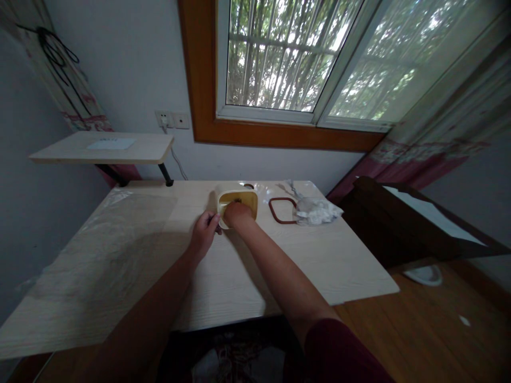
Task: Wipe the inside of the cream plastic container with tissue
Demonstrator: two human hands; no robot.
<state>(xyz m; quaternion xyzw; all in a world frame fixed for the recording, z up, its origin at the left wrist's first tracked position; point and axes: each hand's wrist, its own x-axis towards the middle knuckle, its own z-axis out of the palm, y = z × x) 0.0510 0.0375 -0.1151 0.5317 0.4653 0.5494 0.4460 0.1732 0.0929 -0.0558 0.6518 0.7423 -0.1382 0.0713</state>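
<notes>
A cream-coloured, rounded-square container (250, 199) with a yellowish inside lies near the back of the table, its opening toward me. My left hand (205, 230) grips its left edge, thumb on the rim and fingers round the outside. My right hand (238, 215) reaches into the opening, and its fingers are hidden inside. A small dark bit shows just past the knuckles; I cannot make out what it is. To the right of the container lies a brown-red rounded-square ring (283, 222). Touching it is a clear plastic bag (317, 211) with something white in it.
The pale wooden table (319, 260) has a clear plastic sheet (131, 223) on its left part. A small raised shelf (72, 146) stands at the back left with a paper label (112, 143). Right of the table is a dark brown piece of furniture (375, 229).
</notes>
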